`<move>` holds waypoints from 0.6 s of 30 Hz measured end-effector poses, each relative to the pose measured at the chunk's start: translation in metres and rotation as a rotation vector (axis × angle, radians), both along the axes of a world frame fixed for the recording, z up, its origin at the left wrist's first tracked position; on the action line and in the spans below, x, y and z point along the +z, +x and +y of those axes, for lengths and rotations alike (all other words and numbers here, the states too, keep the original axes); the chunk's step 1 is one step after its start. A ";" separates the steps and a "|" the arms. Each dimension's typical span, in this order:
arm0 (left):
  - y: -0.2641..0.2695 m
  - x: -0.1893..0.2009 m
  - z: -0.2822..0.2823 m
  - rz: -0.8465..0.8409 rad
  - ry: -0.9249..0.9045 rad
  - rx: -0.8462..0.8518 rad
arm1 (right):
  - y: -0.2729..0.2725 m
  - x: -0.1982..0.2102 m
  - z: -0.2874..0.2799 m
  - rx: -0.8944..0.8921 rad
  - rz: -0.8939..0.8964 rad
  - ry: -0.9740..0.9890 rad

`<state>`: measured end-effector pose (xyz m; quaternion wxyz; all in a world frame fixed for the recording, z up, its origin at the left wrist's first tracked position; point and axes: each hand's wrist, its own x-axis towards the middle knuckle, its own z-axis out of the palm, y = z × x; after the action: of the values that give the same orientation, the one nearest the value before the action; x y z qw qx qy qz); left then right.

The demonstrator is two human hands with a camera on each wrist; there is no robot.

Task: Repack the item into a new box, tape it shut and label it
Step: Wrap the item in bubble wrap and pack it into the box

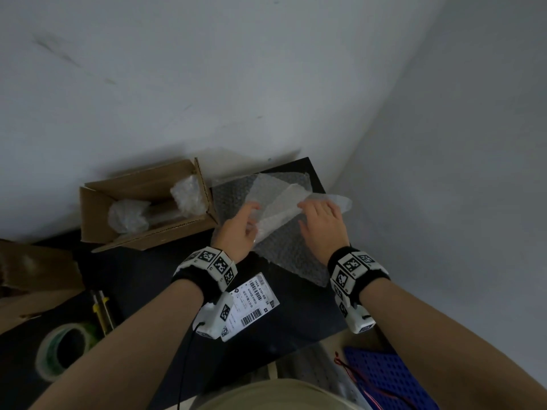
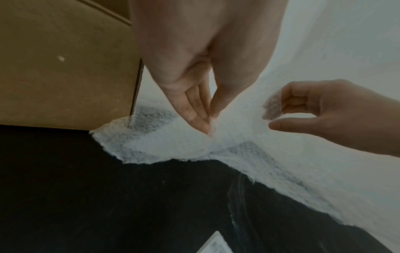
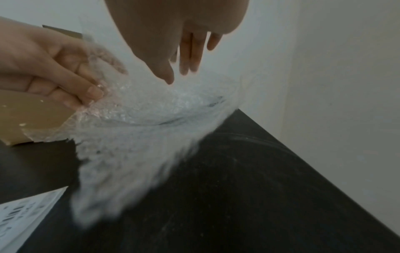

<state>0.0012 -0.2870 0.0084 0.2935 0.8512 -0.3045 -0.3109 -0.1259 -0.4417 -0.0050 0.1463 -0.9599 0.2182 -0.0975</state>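
Black table against white walls

We see both bare forearms reaching forward from 6 o'clock, each wrist strapped with a black band bearing white marker-printed blocks. The left hand, at 9 o'clock of its partner, pinches with thumb and curled fingers. The right hand, palm down at 3 o'clock, pinches likewise, thumb below its curled fingers. The two hands are near each other but apart.
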 end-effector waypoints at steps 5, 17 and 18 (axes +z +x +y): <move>-0.002 0.007 -0.002 -0.102 0.002 -0.196 | -0.012 -0.007 -0.002 0.122 0.088 0.148; 0.010 0.028 -0.010 -0.252 -0.124 -0.059 | -0.021 -0.005 0.001 0.166 0.519 0.298; 0.012 0.034 -0.010 -0.276 -0.152 -0.042 | -0.021 -0.003 0.002 0.164 0.570 0.302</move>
<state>0.0137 -0.2973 0.0422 0.3059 0.8544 -0.3825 -0.1734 -0.1468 -0.4398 -0.0083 0.2274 -0.9304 0.1845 0.2205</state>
